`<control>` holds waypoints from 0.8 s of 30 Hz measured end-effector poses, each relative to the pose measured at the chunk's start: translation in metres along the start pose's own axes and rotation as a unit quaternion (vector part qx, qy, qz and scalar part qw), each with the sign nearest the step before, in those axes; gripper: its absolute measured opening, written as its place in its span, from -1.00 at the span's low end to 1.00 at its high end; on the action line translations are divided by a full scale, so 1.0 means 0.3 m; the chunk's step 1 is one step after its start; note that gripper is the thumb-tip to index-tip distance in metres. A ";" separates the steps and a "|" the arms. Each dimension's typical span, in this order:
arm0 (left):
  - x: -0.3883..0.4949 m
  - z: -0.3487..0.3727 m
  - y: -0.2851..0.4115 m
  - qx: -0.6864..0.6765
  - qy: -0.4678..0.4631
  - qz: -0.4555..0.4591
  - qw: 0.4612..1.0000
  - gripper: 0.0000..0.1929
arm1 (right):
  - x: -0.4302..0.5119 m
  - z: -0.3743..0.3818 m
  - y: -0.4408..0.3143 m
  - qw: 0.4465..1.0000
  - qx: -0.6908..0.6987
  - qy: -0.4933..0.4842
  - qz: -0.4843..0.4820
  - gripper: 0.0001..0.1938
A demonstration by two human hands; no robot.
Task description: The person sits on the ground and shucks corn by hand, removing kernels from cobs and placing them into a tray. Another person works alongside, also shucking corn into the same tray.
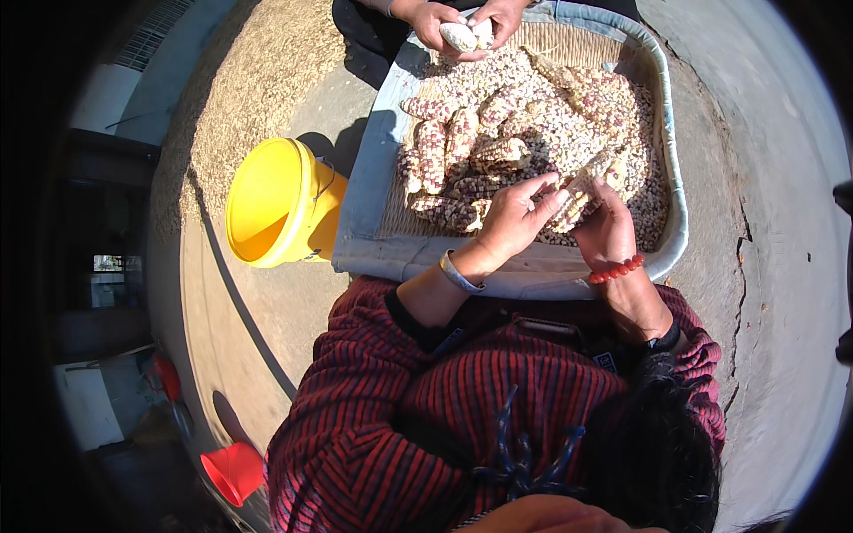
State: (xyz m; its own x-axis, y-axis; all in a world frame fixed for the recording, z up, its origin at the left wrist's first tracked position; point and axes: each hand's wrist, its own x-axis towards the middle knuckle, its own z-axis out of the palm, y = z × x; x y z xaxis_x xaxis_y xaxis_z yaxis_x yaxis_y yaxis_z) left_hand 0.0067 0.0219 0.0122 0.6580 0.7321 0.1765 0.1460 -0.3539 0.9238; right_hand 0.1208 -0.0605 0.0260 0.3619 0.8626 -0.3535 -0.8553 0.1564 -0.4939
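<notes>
A partly shelled corn cob (578, 203) with pale and dark kernels lies in my right hand (608, 216), its thumb pressed along the side. A red bead bracelet is on that wrist. My left hand (523, 212), with a metal bangle at the wrist, is held beside the cob, its fingers apart and nothing seen in them. Both hands are above the near part of a cloth-edged woven tray (673, 166). Several speckled corn cobs (432, 156) lie on the tray's left half, and loose kernels (593, 126) are heaped on its right.
Across the tray, a co-worker's two hands (460, 30) hold pale cobs (460, 37). A yellow bucket (266, 203) touches or nearly touches the tray's left side. Grain or kernels (266, 66) are spread on the ground beyond it. A red container (233, 472) stands at lower left.
</notes>
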 end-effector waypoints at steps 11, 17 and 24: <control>0.007 -0.026 -0.002 -0.028 -0.076 -0.034 0.996 -0.71 | -0.009 0.010 0.014 0.996 -0.089 0.003 0.021 -0.71; 0.003 -0.033 0.025 0.052 -0.088 0.034 0.994 -0.80 | -0.019 0.021 0.009 0.988 -0.149 0.013 0.045 -0.75; -0.001 -0.029 0.022 0.094 -0.041 0.030 0.994 -0.78 | -0.006 0.007 0.014 0.992 -0.120 0.025 0.035 -0.75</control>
State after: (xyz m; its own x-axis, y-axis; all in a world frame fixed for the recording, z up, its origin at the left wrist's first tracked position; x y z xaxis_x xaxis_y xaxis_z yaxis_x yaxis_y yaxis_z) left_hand 0.0012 0.0245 0.0212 0.7263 0.6596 0.1935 0.2356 -0.5033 0.8314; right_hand 0.1156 -0.0605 0.0263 0.3274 0.8416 -0.4295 -0.7681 -0.0277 -0.6397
